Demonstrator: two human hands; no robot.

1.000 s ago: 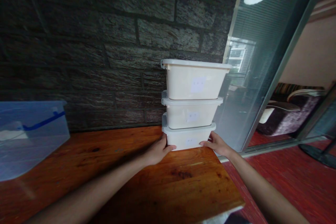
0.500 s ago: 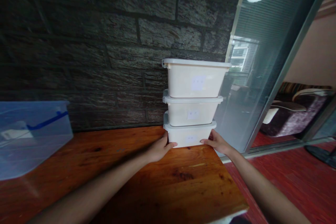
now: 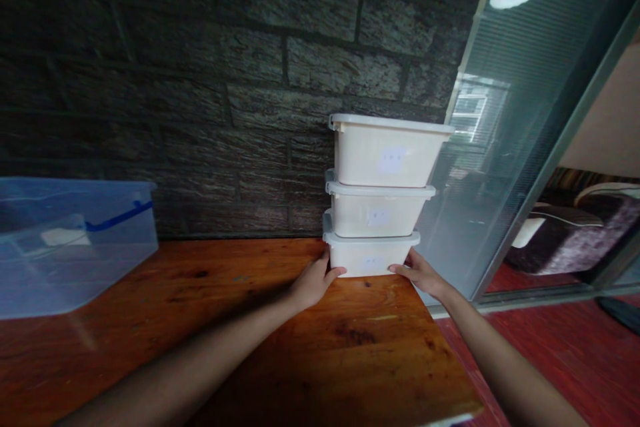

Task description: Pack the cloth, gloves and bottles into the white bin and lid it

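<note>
Three lidded white storage boxes are stacked upright at the far right corner of the wooden table (image 3: 300,373). The top box (image 3: 370,155) looks the largest, above the middle box (image 3: 355,212) and the bottom box (image 3: 353,260); each has a small label on its front. My left hand (image 3: 316,278) grips the lower left side of the bottom box, thumb across its front corner. On the opposite side my right hand (image 3: 419,273) holds the same box, thumb on the front. The fingers behind the box's sides are mostly hidden.
A large translucent bluish bin (image 3: 120,240) with a blue handle stands on the table at left. Behind rises a dark stone-block wall (image 3: 260,107). A glass partition (image 3: 450,213) borders the stack's right, with a sofa (image 3: 560,240) beyond and red floor (image 3: 565,340) below.
The view has turned slightly left, so the stack and the bin appear farther right. Both hands keep their hold on the bottom box, which shows no clear movement on the table.
</note>
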